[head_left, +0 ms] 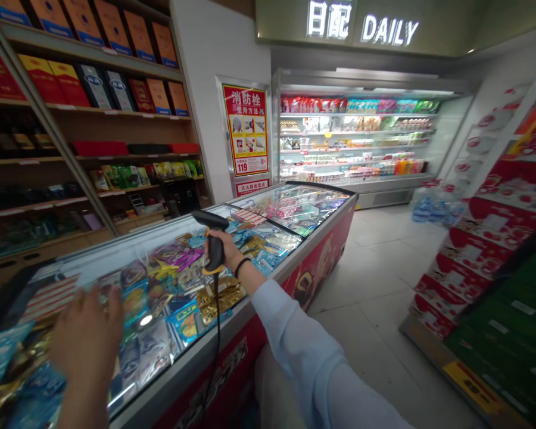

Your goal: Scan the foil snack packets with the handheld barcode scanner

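My right hand [226, 249] is wrapped round the handle of a black and yellow barcode scanner [216, 253], held upright above the chest freezer [315, 253]. A dark cable [217, 316] hangs from the scanner's base down the freezer's front. At the lower left, my left hand [87, 328] is over the freezer, somewhat blurred, with fingers apart and nothing visible in them. Whether it touches the glass lid I cannot tell. Below both hands lie many ice cream packets [185, 322] in blue, gold and purple wrappers.
Shelves [116, 113] of boxed goods line the left wall. A lit open fridge [357, 137] stands at the back. On the right are stacked red cartons [482, 232] and green cartons [513, 322], with bottled water packs [435, 205] on the floor [370, 286].
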Action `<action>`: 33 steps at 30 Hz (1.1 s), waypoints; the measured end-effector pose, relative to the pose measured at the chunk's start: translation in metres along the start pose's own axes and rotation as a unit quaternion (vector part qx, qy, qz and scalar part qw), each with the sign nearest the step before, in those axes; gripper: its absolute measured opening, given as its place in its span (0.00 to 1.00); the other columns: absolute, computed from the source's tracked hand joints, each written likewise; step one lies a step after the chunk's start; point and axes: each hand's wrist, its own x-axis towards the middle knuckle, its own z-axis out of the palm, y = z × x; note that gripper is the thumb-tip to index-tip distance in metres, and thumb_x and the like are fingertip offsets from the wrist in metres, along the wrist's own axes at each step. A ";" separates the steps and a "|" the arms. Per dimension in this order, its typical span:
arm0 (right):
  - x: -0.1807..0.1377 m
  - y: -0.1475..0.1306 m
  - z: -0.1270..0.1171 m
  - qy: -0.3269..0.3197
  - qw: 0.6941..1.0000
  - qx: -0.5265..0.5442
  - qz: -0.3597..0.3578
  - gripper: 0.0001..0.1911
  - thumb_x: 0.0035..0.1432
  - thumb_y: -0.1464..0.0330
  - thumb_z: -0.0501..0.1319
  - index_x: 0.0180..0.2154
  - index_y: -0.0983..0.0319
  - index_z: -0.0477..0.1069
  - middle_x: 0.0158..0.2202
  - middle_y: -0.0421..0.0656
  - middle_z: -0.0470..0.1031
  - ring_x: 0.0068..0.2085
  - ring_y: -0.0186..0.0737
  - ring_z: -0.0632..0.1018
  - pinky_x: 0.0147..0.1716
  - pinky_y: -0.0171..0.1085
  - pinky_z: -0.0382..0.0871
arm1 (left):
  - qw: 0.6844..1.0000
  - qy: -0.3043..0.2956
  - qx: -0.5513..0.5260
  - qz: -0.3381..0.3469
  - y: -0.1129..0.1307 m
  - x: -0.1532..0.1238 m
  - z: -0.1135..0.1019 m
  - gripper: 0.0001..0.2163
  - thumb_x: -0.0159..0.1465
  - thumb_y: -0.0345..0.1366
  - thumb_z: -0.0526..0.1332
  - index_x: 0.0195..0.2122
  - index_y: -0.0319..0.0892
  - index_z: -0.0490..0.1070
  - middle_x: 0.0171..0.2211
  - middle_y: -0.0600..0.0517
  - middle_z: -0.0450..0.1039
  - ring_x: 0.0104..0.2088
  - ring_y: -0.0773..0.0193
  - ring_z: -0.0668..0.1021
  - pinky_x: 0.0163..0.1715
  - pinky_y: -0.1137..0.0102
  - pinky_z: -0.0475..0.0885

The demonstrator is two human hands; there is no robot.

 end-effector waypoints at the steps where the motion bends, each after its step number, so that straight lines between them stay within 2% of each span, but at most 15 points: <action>1: -0.001 -0.006 -0.013 0.014 1.000 -0.005 -0.008 0.13 0.52 0.58 0.61 0.32 0.62 0.68 0.15 0.35 0.69 0.15 0.33 0.69 0.15 0.31 0.63 | 1.000 -0.001 -0.009 0.016 0.016 0.001 0.006 0.26 0.68 0.50 0.42 0.58 0.40 0.64 0.63 0.44 0.64 0.60 0.52 0.68 0.59 0.56 0.63; 4: -0.004 -0.020 -0.050 0.080 0.997 -0.017 -0.018 0.13 0.52 0.58 0.60 0.31 0.62 0.67 0.15 0.35 0.69 0.15 0.33 0.68 0.14 0.30 0.61 | 0.994 -0.017 -0.084 0.069 0.060 0.001 0.028 0.26 0.68 0.47 0.44 0.56 0.35 0.67 0.59 0.39 0.67 0.57 0.48 0.71 0.56 0.55 0.66; 8: -0.009 -0.020 -0.090 0.126 0.992 -0.017 -0.025 0.13 0.52 0.58 0.59 0.32 0.62 0.67 0.16 0.36 0.69 0.15 0.33 0.68 0.15 0.31 0.61 | 0.970 -0.075 -0.173 0.154 0.103 0.001 0.070 0.22 0.67 0.43 0.49 0.56 0.37 0.68 0.55 0.39 0.72 0.54 0.50 0.74 0.54 0.58 0.68; 12: -0.014 0.001 -0.122 0.127 0.992 -0.002 -0.012 0.14 0.50 0.57 0.61 0.32 0.61 0.67 0.16 0.36 0.69 0.15 0.34 0.68 0.15 0.31 0.61 | 0.936 -0.140 -0.210 0.245 0.131 0.001 0.112 0.18 0.66 0.38 0.52 0.55 0.40 0.68 0.54 0.42 0.72 0.54 0.54 0.74 0.54 0.61 0.68; 15: -0.016 0.018 -0.139 0.141 0.990 0.003 0.001 0.14 0.49 0.57 0.61 0.31 0.61 0.67 0.15 0.36 0.68 0.15 0.33 0.67 0.15 0.31 0.61 | 0.916 -0.197 -0.209 0.280 0.143 -0.003 0.131 0.17 0.65 0.35 0.54 0.55 0.40 0.68 0.53 0.42 0.73 0.52 0.54 0.76 0.52 0.62 0.70; 18: -0.018 0.025 -0.148 0.161 0.987 0.014 0.002 0.15 0.49 0.55 0.59 0.31 0.61 0.67 0.16 0.36 0.67 0.15 0.33 0.66 0.16 0.31 0.60 | 0.900 -0.244 -0.201 0.299 0.146 -0.011 0.139 0.17 0.66 0.36 0.54 0.54 0.41 0.69 0.54 0.43 0.72 0.53 0.54 0.75 0.53 0.62 0.69; 24: -0.021 0.021 -0.147 0.173 0.985 0.023 0.000 0.16 0.50 0.54 0.58 0.31 0.60 0.67 0.16 0.36 0.65 0.16 0.34 0.66 0.17 0.32 0.60 | 0.875 -0.296 -0.196 0.330 0.152 -0.025 0.137 0.19 0.64 0.42 0.58 0.55 0.44 0.69 0.58 0.45 0.70 0.56 0.54 0.73 0.56 0.63 0.66; 28: -0.021 0.022 -0.147 0.166 0.986 0.019 -0.008 0.15 0.49 0.55 0.59 0.31 0.61 0.68 0.15 0.37 0.66 0.16 0.34 0.66 0.16 0.31 0.59 | 0.873 -0.322 -0.166 0.327 0.154 -0.026 0.137 0.20 0.61 0.44 0.61 0.53 0.43 0.71 0.55 0.43 0.72 0.54 0.52 0.75 0.54 0.63 0.68; 33: -0.022 0.023 -0.147 0.176 0.984 0.022 -0.013 0.16 0.49 0.54 0.59 0.31 0.61 0.68 0.15 0.37 0.66 0.16 0.34 0.67 0.16 0.31 0.60 | 0.865 -0.327 -0.145 0.352 0.155 -0.025 0.135 0.16 0.63 0.41 0.58 0.51 0.44 0.72 0.49 0.44 0.76 0.48 0.54 0.77 0.49 0.66 0.69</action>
